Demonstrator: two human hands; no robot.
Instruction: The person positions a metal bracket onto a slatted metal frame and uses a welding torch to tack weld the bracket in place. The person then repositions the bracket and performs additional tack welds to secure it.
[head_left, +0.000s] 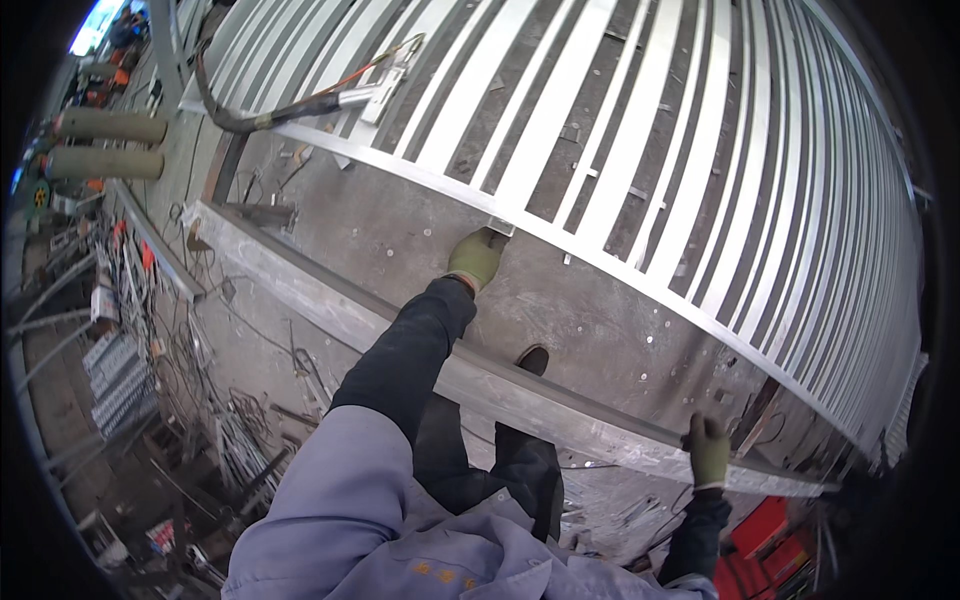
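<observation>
A large panel of pale metal slats (560,110) lies in front of me, bordered by a long metal edge bar (620,272). My left hand (475,258), in a green work glove, reaches to that bar. Its fingers close on a small bright metal piece (501,227) against the bar's near side; the glove hides part of the piece. Lower right, my right hand (708,455), gloved alike, is closed beside the near beam (530,400). Something dark shows at its fingers, too small to name.
A torch-like tool (375,98) with a black hose (225,120) rests on the slats. Two tan cylinders (105,162) lie at the far left. Metal scraps and rods (235,440) clutter the left floor; red boxes (765,545) sit lower right. My shoe (535,358) is past the beam.
</observation>
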